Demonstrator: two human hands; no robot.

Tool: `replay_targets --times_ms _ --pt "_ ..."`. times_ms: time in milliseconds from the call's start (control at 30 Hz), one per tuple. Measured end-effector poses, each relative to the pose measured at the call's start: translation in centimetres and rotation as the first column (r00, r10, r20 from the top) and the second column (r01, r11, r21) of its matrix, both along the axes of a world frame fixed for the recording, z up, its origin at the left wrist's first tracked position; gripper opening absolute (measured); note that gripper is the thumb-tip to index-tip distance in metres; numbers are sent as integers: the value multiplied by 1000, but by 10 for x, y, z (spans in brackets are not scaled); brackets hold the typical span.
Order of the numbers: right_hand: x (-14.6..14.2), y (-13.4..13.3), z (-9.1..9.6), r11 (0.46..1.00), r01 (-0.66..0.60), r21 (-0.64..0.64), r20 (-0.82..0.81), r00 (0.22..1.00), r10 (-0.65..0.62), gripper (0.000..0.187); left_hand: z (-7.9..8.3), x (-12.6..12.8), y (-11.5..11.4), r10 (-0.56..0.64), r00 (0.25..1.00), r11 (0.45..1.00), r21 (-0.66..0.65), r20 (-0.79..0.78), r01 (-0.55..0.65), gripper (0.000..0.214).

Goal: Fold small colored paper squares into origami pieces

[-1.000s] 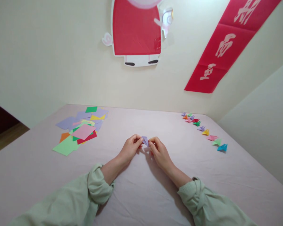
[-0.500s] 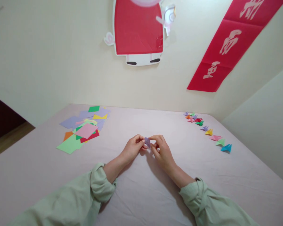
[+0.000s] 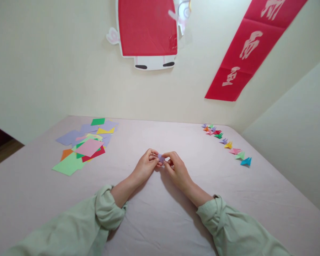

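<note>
A small piece of folded purple paper (image 3: 161,158) is held just above the middle of the pale bed-like surface. My left hand (image 3: 147,164) pinches its left side between thumb and fingers. On the right side, my right hand (image 3: 176,168) grips it with thumb and forefinger, the other fingers curled beneath. The fingertips cover parts of the paper, so its exact folds cannot be made out.
Loose coloured paper sheets (image 3: 89,147) lie in an overlapping heap on the left. A slanting row of small folded paper figures (image 3: 228,145) runs along the right. Behind the pale cloth surface (image 3: 149,213) rises a wall with a red banner (image 3: 245,49) and a cartoon cutout (image 3: 148,32).
The purple paper has turned between my fingers and now shows a different, flatter side. My thumbs and forefingers have come slightly closer together. The whole view has shifted a little.
</note>
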State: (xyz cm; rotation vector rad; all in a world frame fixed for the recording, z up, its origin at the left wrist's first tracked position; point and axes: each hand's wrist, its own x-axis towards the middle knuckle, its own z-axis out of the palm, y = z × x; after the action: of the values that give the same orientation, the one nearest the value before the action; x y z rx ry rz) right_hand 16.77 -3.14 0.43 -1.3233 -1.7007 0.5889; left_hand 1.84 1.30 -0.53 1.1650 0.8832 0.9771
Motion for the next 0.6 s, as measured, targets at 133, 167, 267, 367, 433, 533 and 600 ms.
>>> replay_targets --times_ms 133,167,267,367,433,533,600 --pt "0 -1 0 999 -6 -37 -9 1000 5 19 1 -1 -4 4 999 994 114 -54 2 24" --pt "0 0 0 999 -13 -43 -4 1000 12 21 1 -1 -4 11 997 989 148 -74 1 21" --pt "1 0 0 999 -15 -48 20 1000 16 23 -1 -2 -4 9 993 975 223 -119 18 14" --pt "2 0 0 999 9 -48 30 1000 -7 22 -5 -1 -3 -8 989 969 241 -149 44 13" --pt "2 -1 1 999 16 -52 34 999 -15 22 -6 -2 -3 -17 986 967 248 -168 59 13" --pt "2 -1 4 998 17 -64 31 999 -15 21 -4 -2 -5 -21 979 955 287 -201 79 12" --pt "1 -2 5 997 22 -72 19 1000 -20 18 -1 -3 -6 -13 971 938 334 -238 94 13"
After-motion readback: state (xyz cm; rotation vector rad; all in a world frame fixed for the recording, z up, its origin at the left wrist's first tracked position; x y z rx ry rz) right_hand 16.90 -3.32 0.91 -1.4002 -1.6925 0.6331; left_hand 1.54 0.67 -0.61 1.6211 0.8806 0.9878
